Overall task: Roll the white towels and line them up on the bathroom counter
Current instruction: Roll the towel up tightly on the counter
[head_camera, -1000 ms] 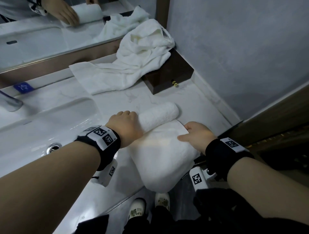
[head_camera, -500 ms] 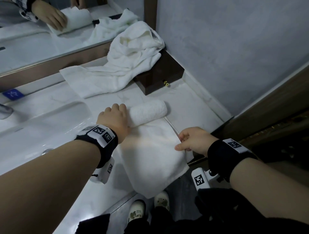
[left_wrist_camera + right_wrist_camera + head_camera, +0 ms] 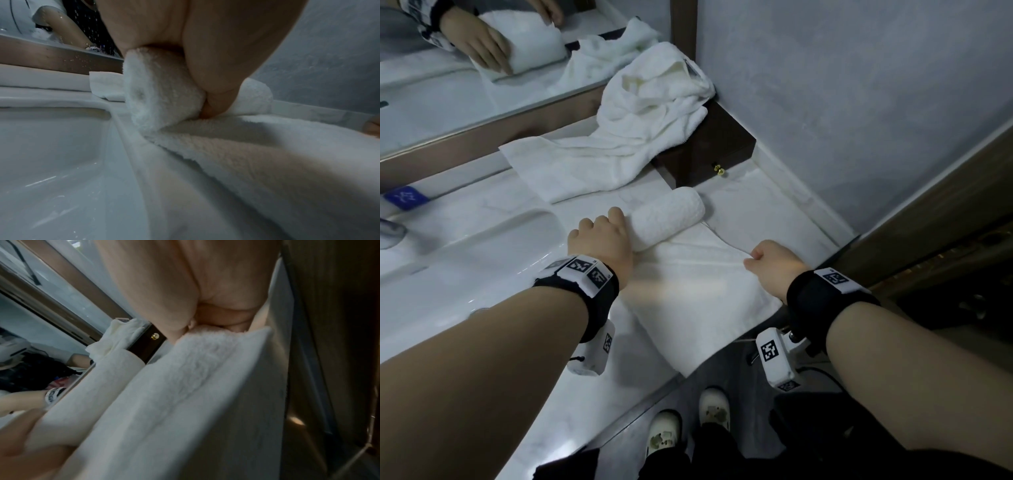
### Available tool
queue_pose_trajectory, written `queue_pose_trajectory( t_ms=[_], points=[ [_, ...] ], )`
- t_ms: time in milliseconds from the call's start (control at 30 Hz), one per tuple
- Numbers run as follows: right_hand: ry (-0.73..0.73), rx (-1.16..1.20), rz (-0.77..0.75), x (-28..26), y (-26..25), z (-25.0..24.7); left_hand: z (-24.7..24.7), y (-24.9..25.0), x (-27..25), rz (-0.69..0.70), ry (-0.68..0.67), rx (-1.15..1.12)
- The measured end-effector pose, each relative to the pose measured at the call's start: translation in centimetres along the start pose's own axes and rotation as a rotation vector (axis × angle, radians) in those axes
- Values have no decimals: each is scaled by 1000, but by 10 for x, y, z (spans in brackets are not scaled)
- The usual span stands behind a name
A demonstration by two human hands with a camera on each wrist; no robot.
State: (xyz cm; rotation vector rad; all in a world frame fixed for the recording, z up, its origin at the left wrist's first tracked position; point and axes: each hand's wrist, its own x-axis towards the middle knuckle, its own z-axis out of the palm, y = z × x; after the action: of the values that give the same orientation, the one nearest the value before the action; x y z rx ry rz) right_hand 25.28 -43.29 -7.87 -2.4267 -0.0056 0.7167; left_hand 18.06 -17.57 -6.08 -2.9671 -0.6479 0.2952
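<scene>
Left fingers: those of the left hand (image 3: 599, 240) curl over the near end of the roll (image 3: 669, 217), thumb tucked under it where it meets the flat cloth, as the left wrist view shows.
Right fingers: those of the right hand (image 3: 770, 263) are bent and pinch the right edge of the towel (image 3: 698, 291), gathering a small fold.
Towel: half rolled; the roll lies across the desk (image 3: 774, 205), the unrolled part runs back toward the person and hangs over the front edge.
Step in hand: by my reading, tightening and squaring the cloth before more turns.
Doing it well: keep the pinch pulling the edge outward so it runs straight; press the roll down evenly, since one hand at one end may make it cone; draw up the hanging part as it feeds.
Nearby: the loose towel pile (image 3: 640, 126) on the dark box (image 3: 715, 147) waits behind; the basin (image 3: 465, 260) lies just left, so keep the roll off its rim.
</scene>
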Motion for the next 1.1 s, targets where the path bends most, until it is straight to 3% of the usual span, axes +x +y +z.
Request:
queue_pose_trajectory(
  t_ms=[133, 467, 567, 767, 1100],
  points=[
    [102, 106, -49, -4, 6, 4, -3, 3, -1, -32, -32, -25],
    [-41, 286, -241, -20, 15, 11, -10, 21, -13, -82, -71, -56],
    [-32, 246, -293, -22, 20, 14, -8, 23, -15, -60, -115, -105],
    [-13, 125, -256, -18, 22, 14, -13, 13, -11, 27, -193, -143],
    [-28, 163, -335, -15, 29, 19, -25, 29, -1, -92, -204, -127]
  ],
)
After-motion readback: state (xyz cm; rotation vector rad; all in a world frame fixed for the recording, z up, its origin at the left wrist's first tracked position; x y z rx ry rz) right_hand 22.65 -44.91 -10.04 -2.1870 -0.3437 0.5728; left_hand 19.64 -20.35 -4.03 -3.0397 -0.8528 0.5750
